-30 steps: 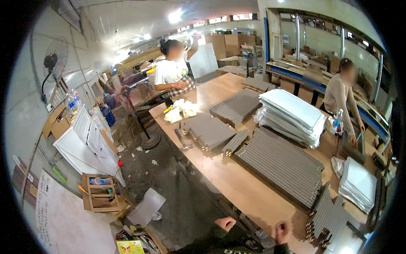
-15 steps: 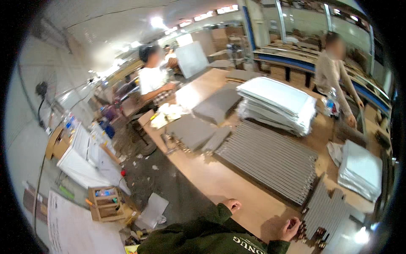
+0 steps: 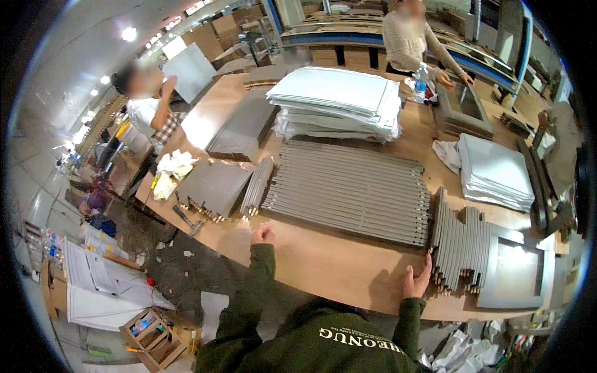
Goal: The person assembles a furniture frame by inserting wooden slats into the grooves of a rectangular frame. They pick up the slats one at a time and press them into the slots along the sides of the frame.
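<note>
Resting on the wooden workbench [image 3: 323,267], your left hand [image 3: 263,235] sits curled into a loose fist, knuckles down on bare wood just short of the near edge of the wide bed of grey metal bars [image 3: 351,189], holding nothing as far as the fisheye lets you judge. Your right hand [image 3: 418,281] is spread open, fingers upright and pressed flat against the near left side of the small stack of grey bars [image 3: 459,245], whose ends step unevenly toward you. Just right of that stack lies a grey frame panel [image 3: 515,273]. Beyond the wide bed sits a pile of white sheets [image 3: 339,102], with a smaller white pile [image 3: 494,171] to the right. Two other people work at the far sides of the bench.
</note>
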`<state>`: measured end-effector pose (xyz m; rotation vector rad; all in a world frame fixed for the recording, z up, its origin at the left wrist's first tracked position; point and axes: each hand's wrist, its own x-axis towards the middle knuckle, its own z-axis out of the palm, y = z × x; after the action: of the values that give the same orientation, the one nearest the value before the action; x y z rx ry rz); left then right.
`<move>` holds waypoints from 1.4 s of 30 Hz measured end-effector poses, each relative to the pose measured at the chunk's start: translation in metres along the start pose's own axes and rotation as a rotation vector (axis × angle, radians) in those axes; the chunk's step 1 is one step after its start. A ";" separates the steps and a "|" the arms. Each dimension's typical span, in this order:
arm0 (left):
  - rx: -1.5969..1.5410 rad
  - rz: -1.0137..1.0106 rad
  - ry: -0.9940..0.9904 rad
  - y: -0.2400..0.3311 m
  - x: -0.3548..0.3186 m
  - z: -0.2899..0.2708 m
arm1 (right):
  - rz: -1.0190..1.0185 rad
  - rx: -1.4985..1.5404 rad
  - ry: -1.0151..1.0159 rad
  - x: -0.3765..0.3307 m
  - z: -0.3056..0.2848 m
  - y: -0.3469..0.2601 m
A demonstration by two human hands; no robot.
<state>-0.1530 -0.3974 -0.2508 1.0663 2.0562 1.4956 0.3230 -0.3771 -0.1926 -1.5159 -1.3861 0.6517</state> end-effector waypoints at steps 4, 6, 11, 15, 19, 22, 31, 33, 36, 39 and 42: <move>0.041 0.117 0.015 -0.007 0.036 -0.003 | -0.079 -0.164 0.101 0.009 0.028 0.024; 0.089 0.131 0.045 -0.013 0.055 -0.009 | -0.060 -0.272 0.104 0.012 0.039 0.007; 0.196 0.252 -0.059 -0.054 0.090 -0.025 | 0.152 -0.338 0.065 0.011 0.049 -0.004; 0.380 0.250 -0.125 -0.002 0.066 0.000 | 0.119 -0.422 0.183 0.000 0.043 0.004; 0.326 0.181 -0.249 -0.009 0.082 -0.005 | 0.073 -0.299 0.274 -0.010 0.039 0.009; 0.300 0.382 -0.346 -0.070 0.108 -0.039 | 0.035 -0.246 0.246 -0.023 0.046 0.006; 0.325 0.433 -0.049 0.029 0.060 -0.037 | -0.045 -0.443 0.345 0.034 -0.012 -0.049; 0.306 0.581 -0.081 0.041 0.044 -0.031 | -0.172 -0.808 0.364 0.061 -0.007 -0.048; 0.175 0.617 -0.213 0.060 0.019 -0.015 | -0.189 -0.944 0.251 0.084 -0.005 -0.023; 0.107 0.625 -0.218 0.052 0.000 -0.002 | -0.110 -0.833 0.139 0.099 -0.010 -0.027; 0.163 0.490 -0.413 0.054 -0.012 0.017 | -0.116 -0.781 0.217 0.103 -0.010 -0.017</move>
<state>-0.1145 -0.3884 -0.2082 1.8703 1.7184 1.1754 0.3470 -0.2830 -0.1523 -2.0015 -1.6296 -0.1689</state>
